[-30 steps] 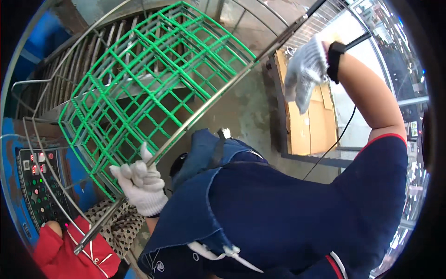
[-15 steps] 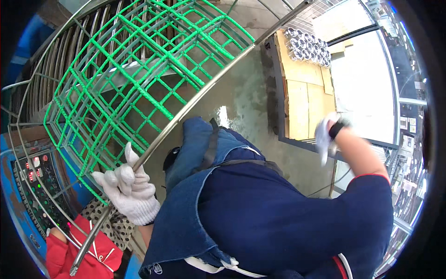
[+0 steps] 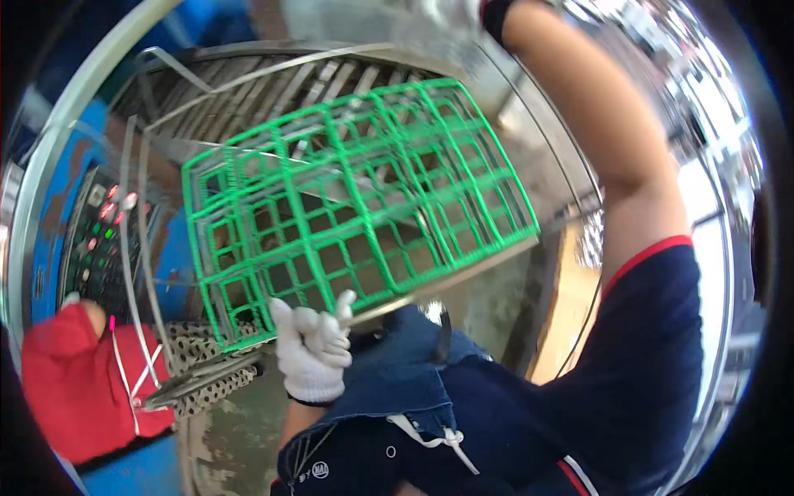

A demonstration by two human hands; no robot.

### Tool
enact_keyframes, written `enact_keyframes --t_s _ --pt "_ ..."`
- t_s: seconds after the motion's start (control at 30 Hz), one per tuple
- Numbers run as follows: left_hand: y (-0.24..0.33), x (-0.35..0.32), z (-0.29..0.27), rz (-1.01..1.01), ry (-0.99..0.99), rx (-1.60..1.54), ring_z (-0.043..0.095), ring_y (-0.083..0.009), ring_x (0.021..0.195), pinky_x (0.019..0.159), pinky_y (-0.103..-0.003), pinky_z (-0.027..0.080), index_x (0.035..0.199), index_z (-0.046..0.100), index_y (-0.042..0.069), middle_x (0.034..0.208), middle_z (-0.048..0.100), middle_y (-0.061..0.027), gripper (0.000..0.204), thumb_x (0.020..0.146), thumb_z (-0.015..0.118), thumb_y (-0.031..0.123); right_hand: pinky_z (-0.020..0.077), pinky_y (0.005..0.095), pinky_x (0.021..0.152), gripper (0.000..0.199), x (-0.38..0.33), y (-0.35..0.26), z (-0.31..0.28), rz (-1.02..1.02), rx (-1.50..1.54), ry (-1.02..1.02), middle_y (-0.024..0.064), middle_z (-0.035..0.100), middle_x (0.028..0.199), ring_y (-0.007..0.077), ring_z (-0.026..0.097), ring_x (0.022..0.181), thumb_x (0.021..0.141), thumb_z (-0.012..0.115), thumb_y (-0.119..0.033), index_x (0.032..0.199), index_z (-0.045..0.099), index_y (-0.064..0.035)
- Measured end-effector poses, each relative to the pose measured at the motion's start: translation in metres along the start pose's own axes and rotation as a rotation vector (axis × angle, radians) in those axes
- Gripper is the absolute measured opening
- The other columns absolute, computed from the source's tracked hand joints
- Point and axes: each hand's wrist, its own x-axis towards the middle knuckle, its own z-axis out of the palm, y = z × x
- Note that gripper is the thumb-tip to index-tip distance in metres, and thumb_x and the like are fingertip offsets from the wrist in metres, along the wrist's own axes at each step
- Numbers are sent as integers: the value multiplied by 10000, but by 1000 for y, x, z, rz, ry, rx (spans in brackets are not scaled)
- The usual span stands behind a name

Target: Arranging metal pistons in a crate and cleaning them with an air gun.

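Head view: one green wire rack (image 3: pixel 365 217) is occupying the centre, its near edge running along one metal bar (image 3: pixel 463 279), its far edge overlapping one slatted grating (image 3: pixel 248 103). Floor (image 3: pixel 496 298) is showing between the bar and one cardboard-topped table (image 3: pixel 569 310); one red-clad co-worker (image 3: pixel 74 380) and one control panel (image 3: pixel 95 248) are bounding the left side. Compared with half a second earlier, the rack is sitting more level across the view, and the right hand (image 3: pixel 453 13) is blurring at the upper border instead of beside the table (whether its fingers are grasping cannot be told). Of two hands, the left hand (image 3: pixel 314 347) is curling its gloved fingers round the bar.
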Motion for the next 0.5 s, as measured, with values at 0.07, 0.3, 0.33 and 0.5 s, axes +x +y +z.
enact_keyframes --t_s 0.07,0.3,0.33,0.5 --pt "4 3 -20 23 -89 -29 427 -206 402 1065 -533 436 534 414 145 409 336 -31 664 1072 320 523 495 423 995 723 21 -42 17 122 560 -120 203 698 1158 359 646 1118 732 818 -395 1338 594 -71" --pt "14 -5 -34 -16 265 6 467 -159 440 771 -413 603 647 415 185 456 262 27 553 998 461 610 514 425 965 616 130 -83 144 96 691 -355 204 683 1210 391 644 1125 887 667 -368 1426 506 -116" --pt "13 -4 -39 -13 304 23 486 -153 470 761 -410 601 689 429 174 473 305 19 529 1007 453 596 523 418 945 578 137 -98 160 27 713 -370 201 697 1178 387 661 1092 894 651 -381 1391 544 -107" --pt "7 -8 -68 -3 308 -171 399 -156 463 888 -496 582 706 468 143 495 300 27 489 1031 479 508 516 423 828 481 153 -145 104 203 543 -457 169 736 880 324 702 883 803 685 -503 949 764 -52"
